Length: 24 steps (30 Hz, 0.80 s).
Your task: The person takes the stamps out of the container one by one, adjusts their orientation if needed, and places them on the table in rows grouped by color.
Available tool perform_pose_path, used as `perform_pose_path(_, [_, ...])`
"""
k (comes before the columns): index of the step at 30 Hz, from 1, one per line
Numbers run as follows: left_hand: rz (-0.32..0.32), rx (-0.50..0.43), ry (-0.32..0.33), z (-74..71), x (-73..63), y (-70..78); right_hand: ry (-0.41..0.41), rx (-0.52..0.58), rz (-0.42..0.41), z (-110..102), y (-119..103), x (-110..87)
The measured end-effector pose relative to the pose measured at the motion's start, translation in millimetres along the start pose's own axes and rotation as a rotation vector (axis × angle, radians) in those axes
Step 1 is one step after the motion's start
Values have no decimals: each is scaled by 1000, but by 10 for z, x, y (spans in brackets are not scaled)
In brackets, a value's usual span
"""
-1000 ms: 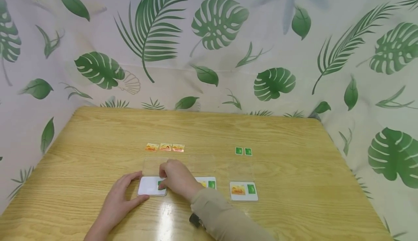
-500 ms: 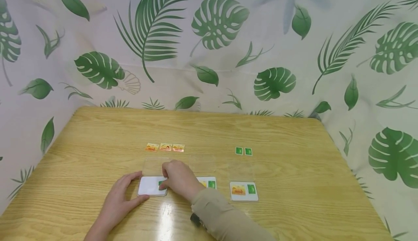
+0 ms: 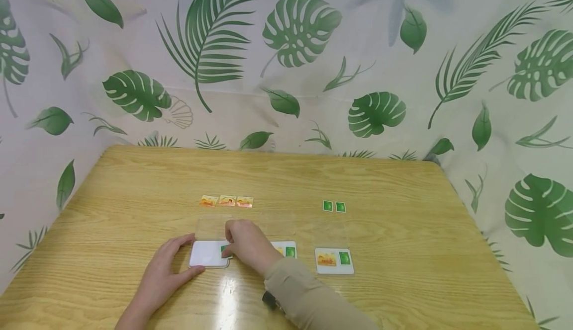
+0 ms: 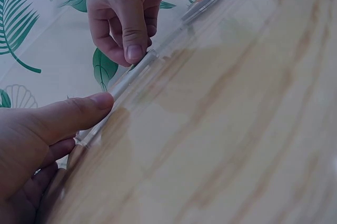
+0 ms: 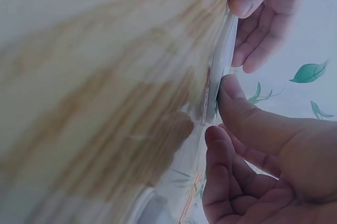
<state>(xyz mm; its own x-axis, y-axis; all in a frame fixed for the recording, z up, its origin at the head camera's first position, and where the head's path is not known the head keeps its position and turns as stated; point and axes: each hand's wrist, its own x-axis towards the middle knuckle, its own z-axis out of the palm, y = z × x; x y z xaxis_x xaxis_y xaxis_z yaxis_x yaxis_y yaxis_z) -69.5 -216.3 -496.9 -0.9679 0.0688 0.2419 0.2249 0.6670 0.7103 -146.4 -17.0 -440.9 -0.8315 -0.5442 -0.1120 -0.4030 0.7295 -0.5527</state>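
Head view: left hand (image 3: 162, 269), thumb and fingers apart, grips left case (image 3: 205, 253) at its left end, nearer worktop (image 3: 394, 210) left edge than right. Green card (image 3: 224, 248) slightly overhangs case's right edge, pinched in right hand (image 3: 249, 245), thumb to finger. Then middle case (image 3: 281, 244), part hidden; right case (image 3: 333, 270), orange card (image 3: 326, 259) on it.

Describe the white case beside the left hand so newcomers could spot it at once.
On the wooden table, three white cases form a row. Take the leftmost case, with the left hand at its left end. Its neighbours, the middle case and rightmost case, both show orange stickers; it shows none.
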Motion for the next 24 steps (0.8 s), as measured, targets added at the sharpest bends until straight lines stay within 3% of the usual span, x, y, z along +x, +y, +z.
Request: perform_pose_path(24, [-6, 3, -8, 3, 5, -6, -16, -45, -106, 9, -2, 1])
